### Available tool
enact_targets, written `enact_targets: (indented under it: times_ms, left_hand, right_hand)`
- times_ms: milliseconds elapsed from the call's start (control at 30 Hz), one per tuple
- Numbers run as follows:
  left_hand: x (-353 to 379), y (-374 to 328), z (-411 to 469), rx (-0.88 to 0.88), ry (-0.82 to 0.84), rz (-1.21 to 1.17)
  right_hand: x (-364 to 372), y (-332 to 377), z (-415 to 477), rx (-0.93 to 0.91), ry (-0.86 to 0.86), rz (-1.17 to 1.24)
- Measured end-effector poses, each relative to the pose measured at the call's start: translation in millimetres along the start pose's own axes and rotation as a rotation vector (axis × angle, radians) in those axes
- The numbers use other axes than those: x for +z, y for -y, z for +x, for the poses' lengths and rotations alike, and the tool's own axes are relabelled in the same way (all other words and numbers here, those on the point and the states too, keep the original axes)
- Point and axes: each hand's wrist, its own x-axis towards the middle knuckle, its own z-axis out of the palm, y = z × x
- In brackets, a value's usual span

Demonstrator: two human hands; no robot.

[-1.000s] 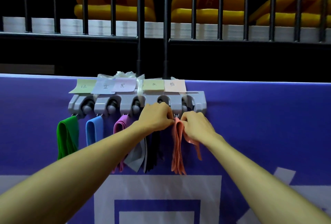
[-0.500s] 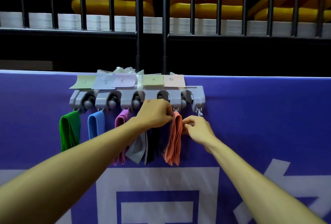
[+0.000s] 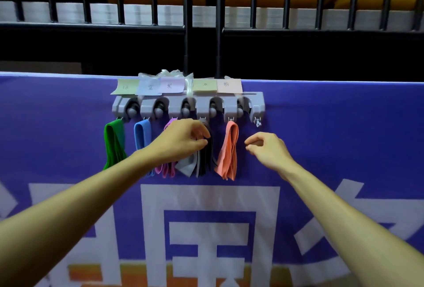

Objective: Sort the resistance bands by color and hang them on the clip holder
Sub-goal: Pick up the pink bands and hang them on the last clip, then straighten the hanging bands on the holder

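On the clip holder [image 3: 188,105] fixed to the purple banner [image 3: 344,139], a green band [image 3: 114,144] hangs from the leftmost clip, then a blue band [image 3: 142,134], then a purple band [image 3: 165,170] partly hidden behind my left hand [image 3: 181,142]. That hand's fingers are curled, with thumb and forefinger pinching the grey and black bands [image 3: 205,161] under the fourth clip. To the right, the pink band [image 3: 229,149] hangs free from the fifth clip, and my right hand [image 3: 267,149] hovers just beside it, fingers loosely curled and holding nothing.
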Motion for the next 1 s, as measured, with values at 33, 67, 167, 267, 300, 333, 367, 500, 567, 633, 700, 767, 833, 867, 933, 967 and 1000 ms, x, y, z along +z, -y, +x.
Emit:
enact_targets:
  times_ms: [33,67,167,267,300,333,367,500,567,633,700,767,833,867,933,967,1000]
  left_hand:
    - [-1,2,-6,-0.011,0.002,-0.013]
    - [-3,4,-11,-0.020,0.003,-0.018]
    - [-6,11,-26,-0.039,0.014,-0.034]
    - [-10,18,-38,-0.055,0.024,-0.092]
    - [-12,20,-41,-0.064,0.018,-0.128]
    - [-13,23,-44,-0.080,0.009,-0.168]
    - [-15,25,-47,-0.092,0.003,-0.196]
    - [-20,38,-54,-0.098,0.008,-0.218]
    - [-19,44,-55,-0.104,0.010,-0.240]
    - [-16,49,-56,-0.113,0.021,-0.261]
    - [-12,50,-56,-0.119,0.043,-0.280]
    - [-8,48,-51,-0.114,0.026,-0.265]
    - [-2,45,-43,-0.131,0.000,-0.265]
    - [2,43,-37,-0.143,-0.011,-0.263]
    - [11,39,-26,-0.170,-0.021,-0.246]
    - [16,37,-21,-0.185,-0.025,-0.249]
    - [19,35,-17,-0.198,-0.037,-0.247]
  right_hand:
    - [1,2,-3,-0.010,-0.004,0.000]
    - [1,4,-7,-0.014,-0.010,0.003]
    - [4,12,-20,-0.009,-0.031,0.000]
    - [10,21,-36,-0.009,-0.067,-0.028]
    - [13,25,-40,-0.014,-0.076,-0.038]
    - [15,30,-44,-0.018,-0.079,-0.048]
    - [18,36,-47,-0.020,-0.080,-0.060]
    - [31,54,-52,-0.029,-0.079,-0.130]
    - [38,61,-52,-0.039,-0.063,-0.160]
    - [44,66,-50,-0.047,-0.052,-0.192]
    - [49,72,-45,-0.058,-0.058,-0.213]
    - [54,76,-36,-0.069,-0.063,-0.218]
    - [58,78,-27,-0.089,-0.069,-0.244]
    - [60,80,-23,-0.099,-0.072,-0.260]
    - [62,83,-14,-0.099,-0.073,-0.276]
    - [63,84,-9,-0.093,-0.063,-0.274]
    - [62,84,-5,-0.084,-0.046,-0.267]
